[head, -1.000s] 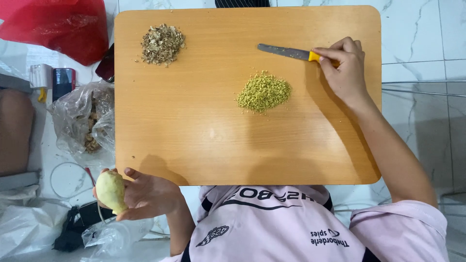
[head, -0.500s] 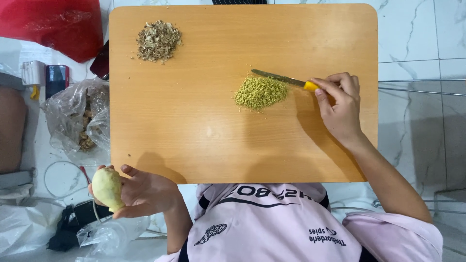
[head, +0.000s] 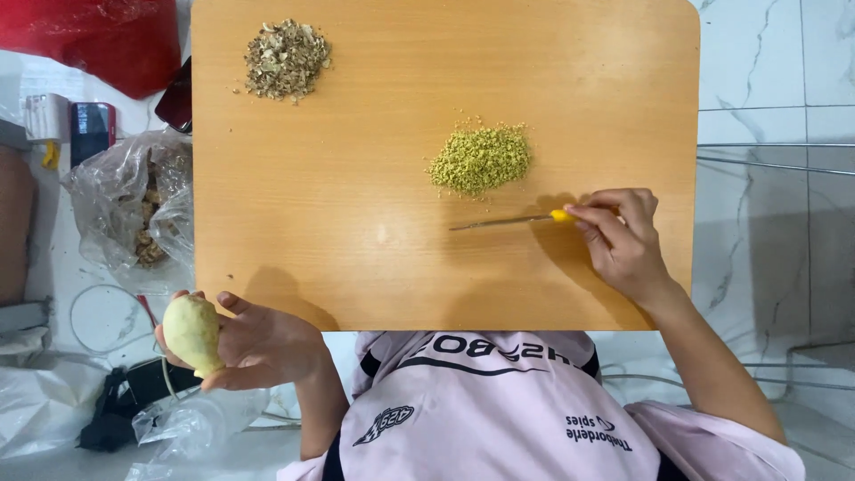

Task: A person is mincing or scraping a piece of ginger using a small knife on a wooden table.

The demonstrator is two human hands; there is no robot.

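We see a big flat wooden board (head: pixel 356 223) with round corners that fills the middle and top of the frame. Its near edge runs just above our pink shirt (head: pixel 481 401). Most of the smooth board is bare, so there is lots of open room on its left half and along its top right. A small heap of green chopped bits (head: pixel 481 158) sits a little right of the middle. A heap of brown crumbly bits (head: pixel 287 58) sits in the upper left of the board. Our right hand (head: pixel 623 240), at the right of the frame, pinches the yellow handle of a thin metal knife (head: pixel 508 220). The blade lies flat on the board, pointing left, just below the green heap and not touching it. Our left hand (head: pixel 254 343), in the lower left, is off the board's near edge and wraps around a pale yellow peeled lumpy root (head: pixel 191 331). A crinkly clear plastic bag (head: pixel 134 205) with brown bits lies left of the board, on the white marble floor (head: pixel 775 71). A soft red bag (head: pixel 98 36) is in the upper left corner. Half a second ago the knife lay above, touching the green heap; now it is lower, below the heap. The left hand has stayed in its place.
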